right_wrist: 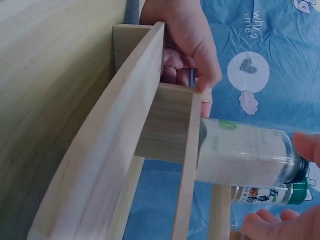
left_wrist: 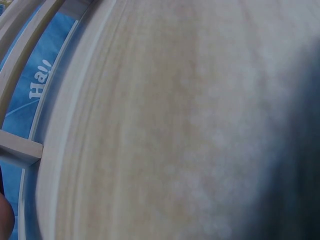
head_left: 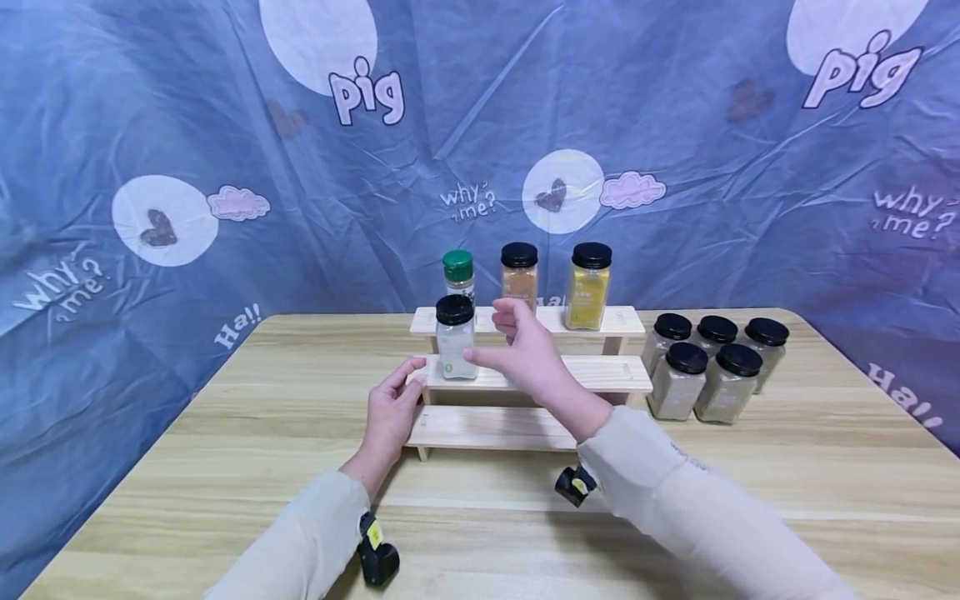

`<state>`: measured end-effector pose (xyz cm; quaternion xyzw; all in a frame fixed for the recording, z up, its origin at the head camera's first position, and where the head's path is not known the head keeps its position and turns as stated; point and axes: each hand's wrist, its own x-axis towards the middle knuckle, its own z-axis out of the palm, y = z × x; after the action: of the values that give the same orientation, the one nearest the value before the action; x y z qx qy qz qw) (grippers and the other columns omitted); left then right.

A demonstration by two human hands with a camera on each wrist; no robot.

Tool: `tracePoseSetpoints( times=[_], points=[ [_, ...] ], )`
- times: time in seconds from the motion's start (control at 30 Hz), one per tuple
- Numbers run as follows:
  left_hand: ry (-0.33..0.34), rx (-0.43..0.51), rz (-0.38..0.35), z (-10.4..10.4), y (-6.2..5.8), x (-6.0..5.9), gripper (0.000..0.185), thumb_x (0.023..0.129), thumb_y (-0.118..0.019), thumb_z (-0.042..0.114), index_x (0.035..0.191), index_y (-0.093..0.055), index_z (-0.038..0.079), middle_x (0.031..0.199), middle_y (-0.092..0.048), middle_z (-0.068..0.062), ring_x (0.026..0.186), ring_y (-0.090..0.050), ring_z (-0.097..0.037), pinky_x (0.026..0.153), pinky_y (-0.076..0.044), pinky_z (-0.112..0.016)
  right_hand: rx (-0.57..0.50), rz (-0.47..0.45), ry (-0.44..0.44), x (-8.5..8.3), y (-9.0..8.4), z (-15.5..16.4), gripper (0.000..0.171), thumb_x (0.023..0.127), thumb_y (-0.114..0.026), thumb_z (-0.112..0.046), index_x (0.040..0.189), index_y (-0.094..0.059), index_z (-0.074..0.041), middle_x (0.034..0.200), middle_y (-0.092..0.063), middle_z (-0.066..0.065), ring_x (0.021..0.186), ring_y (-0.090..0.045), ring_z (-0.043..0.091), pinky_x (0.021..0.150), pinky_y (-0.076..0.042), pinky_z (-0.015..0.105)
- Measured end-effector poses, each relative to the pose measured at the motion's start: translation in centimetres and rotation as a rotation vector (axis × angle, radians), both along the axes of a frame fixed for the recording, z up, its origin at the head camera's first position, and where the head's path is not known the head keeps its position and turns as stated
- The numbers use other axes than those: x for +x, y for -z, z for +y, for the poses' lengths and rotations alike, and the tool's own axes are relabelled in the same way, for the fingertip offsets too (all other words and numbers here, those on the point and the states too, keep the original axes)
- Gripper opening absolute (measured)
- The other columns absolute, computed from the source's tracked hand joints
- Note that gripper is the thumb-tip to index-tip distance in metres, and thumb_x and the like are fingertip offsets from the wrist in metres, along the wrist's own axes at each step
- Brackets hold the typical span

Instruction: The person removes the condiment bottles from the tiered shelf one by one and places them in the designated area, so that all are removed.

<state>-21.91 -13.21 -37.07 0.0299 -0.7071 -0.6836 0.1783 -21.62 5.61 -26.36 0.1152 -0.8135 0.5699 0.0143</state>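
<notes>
A three-step wooden rack [head_left: 510, 427] stands on the table. My left hand [head_left: 392, 408] grips the left end of its middle step, thumb on top and fingers curled beneath, as the right wrist view also shows. On that step, near the left end, stands a clear jar of white seasoning [head_left: 456, 354] with a black lid. My right hand [head_left: 531, 354] is just right of this jar, fingers spread and apart from it, thumb overlapping its side. In the right wrist view the thumb [right_wrist: 306, 146] lies by the lid of the white jar [right_wrist: 245, 152].
The top step holds a green-capped shaker [head_left: 458, 267], a jar of brown powder [head_left: 520, 279] and a jar of yellow powder [head_left: 588, 292]. Several black-lidded jars [head_left: 677, 392] cluster right of the rack. A blue printed cloth [head_left: 450, 150] hangs behind the table [head_left: 300, 375].
</notes>
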Motion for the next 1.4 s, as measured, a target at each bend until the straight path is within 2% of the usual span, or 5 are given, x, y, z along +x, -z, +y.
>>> tracePoseSetpoints(
  times=[0.33,0.53,0.77,1.07,1.4],
  points=[
    [-0.004,-0.002,-0.017,0.0,0.2,0.2,0.030,0.085,-0.058,0.004,0.114,-0.065,0.004,0.097,-0.067,-0.008,0.070,-0.055,0.001,0.068,-0.047,-0.014,0.026,0.047,0.028,-0.6,1.4,-1.3,0.076,0.072,-0.079,-0.024,0.134,-0.039,-0.008,0.130,-0.049,0.015,0.122,-0.046,0.028,0.104,-0.036,0.039],
    [0.005,-0.002,-0.015,-0.1,0.2,0.1,0.030,0.086,-0.058,0.005,0.115,-0.064,0.004,0.101,-0.066,-0.007,0.072,-0.055,0.002,0.069,-0.047,-0.013,0.037,0.123,0.054,-0.9,2.1,-2.3,0.073,0.069,-0.081,-0.023,0.129,-0.043,-0.007,0.119,-0.054,0.013,0.112,-0.051,0.028,0.098,-0.041,0.040],
    [0.001,0.014,-0.020,-0.2,0.3,0.2,0.029,0.086,-0.058,0.004,0.115,-0.065,0.004,0.078,-0.063,0.002,0.069,-0.054,0.000,0.066,-0.047,-0.014,0.052,0.212,0.095,-1.0,2.8,-3.3,0.073,0.065,-0.084,-0.021,0.125,-0.046,-0.004,0.107,-0.055,0.011,0.100,-0.052,0.025,0.088,-0.045,0.038],
    [0.021,0.022,-0.015,-0.1,0.2,0.2,0.030,0.087,-0.057,0.006,0.117,-0.063,0.003,0.118,-0.061,-0.014,0.077,-0.058,0.002,0.071,-0.049,-0.014,0.068,0.227,0.141,-1.1,3.4,-4.1,0.073,0.065,-0.084,-0.021,0.124,-0.045,-0.004,0.098,-0.051,0.011,0.092,-0.049,0.026,0.074,-0.042,0.032],
    [0.010,0.021,-0.005,-0.1,-0.1,0.1,0.029,0.086,-0.059,0.004,0.114,-0.065,0.003,0.074,-0.060,0.005,0.067,-0.054,-0.001,0.063,-0.047,-0.014,0.079,0.293,0.187,-1.3,4.0,-4.7,0.071,0.062,-0.085,-0.022,0.118,-0.044,-0.006,0.096,-0.048,0.009,0.088,-0.047,0.022,0.073,-0.041,0.032]
  ],
)
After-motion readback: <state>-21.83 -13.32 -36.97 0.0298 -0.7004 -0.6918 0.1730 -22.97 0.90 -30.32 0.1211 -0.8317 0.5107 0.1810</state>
